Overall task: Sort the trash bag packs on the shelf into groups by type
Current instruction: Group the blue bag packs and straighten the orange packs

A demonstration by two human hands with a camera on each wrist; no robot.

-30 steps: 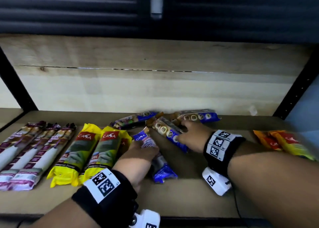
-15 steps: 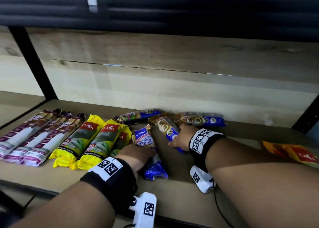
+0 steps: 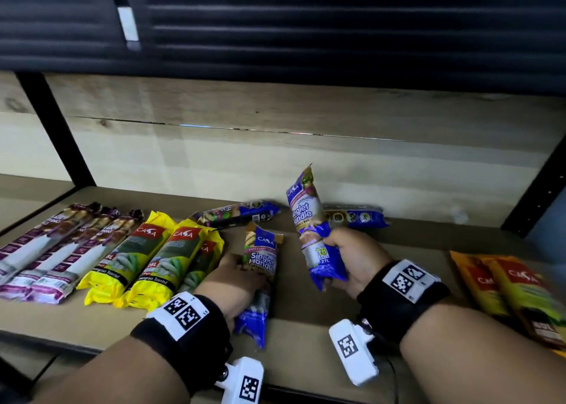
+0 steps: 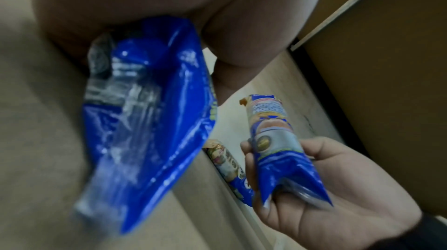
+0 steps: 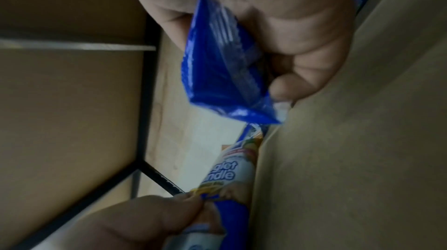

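1. My right hand (image 3: 352, 259) grips a blue plastic Singlet Handle trash bag pack (image 3: 312, 229), fingers wrapped round its lower half, top end tilted up off the brown shelf board (image 3: 306, 336).
2. My left hand (image 3: 235, 284) curls its fingers round a second blue Singlet Handle pack (image 3: 260, 266), which lies lengthwise on the board.
3. Two more blue packs (image 3: 242, 215) lie against the wooden back wall.
4. Yellow packs (image 3: 147, 259) and purple-and-white packs (image 3: 46, 250) lie grouped to the left; orange-yellow packs (image 3: 505, 284) lie to the right.
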